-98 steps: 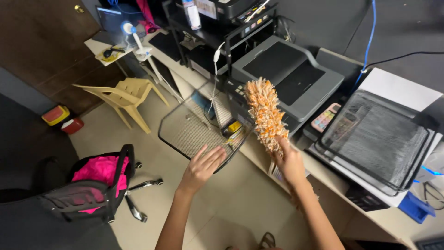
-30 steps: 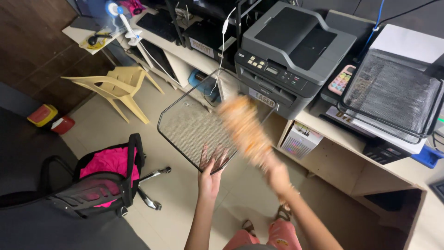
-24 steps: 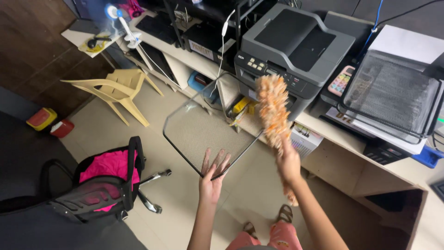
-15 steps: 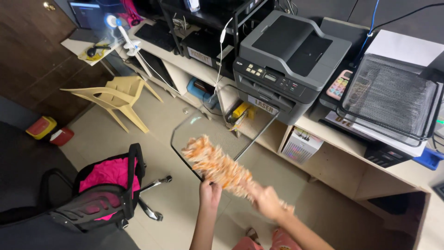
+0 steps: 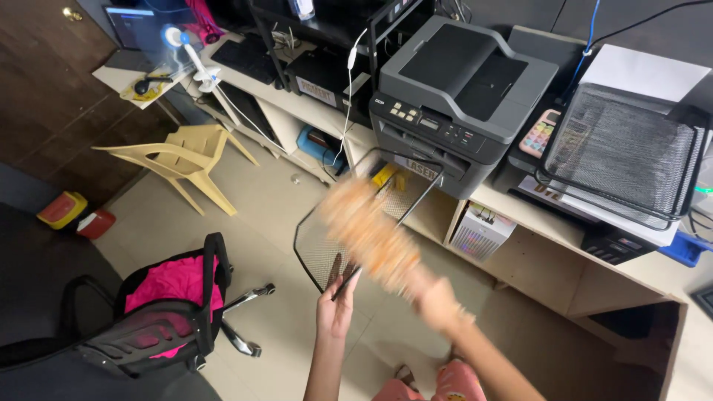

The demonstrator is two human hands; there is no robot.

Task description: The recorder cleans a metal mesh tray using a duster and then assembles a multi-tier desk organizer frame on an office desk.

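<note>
left hand point(image 5: 336, 306) gripping black mesh tray point(image 5: 327, 249) by its edge, right hand point(image 5: 438, 303) clenched on blurred orange duster point(image 5: 369, 235) across tray, grey printer point(image 5: 464, 78) above

Orange, seemingly fluffy duster point(image 5: 369, 239) blurs over a black mesh tray point(image 5: 349, 238); grey printer point(image 5: 464, 82); cream chair point(image 5: 182, 156).

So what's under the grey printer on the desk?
Under the grey printer the desk shelf holds a small white box below, and something yellow. The mesh tray in the left hand and the blurred orange duster cover the rest.
</note>
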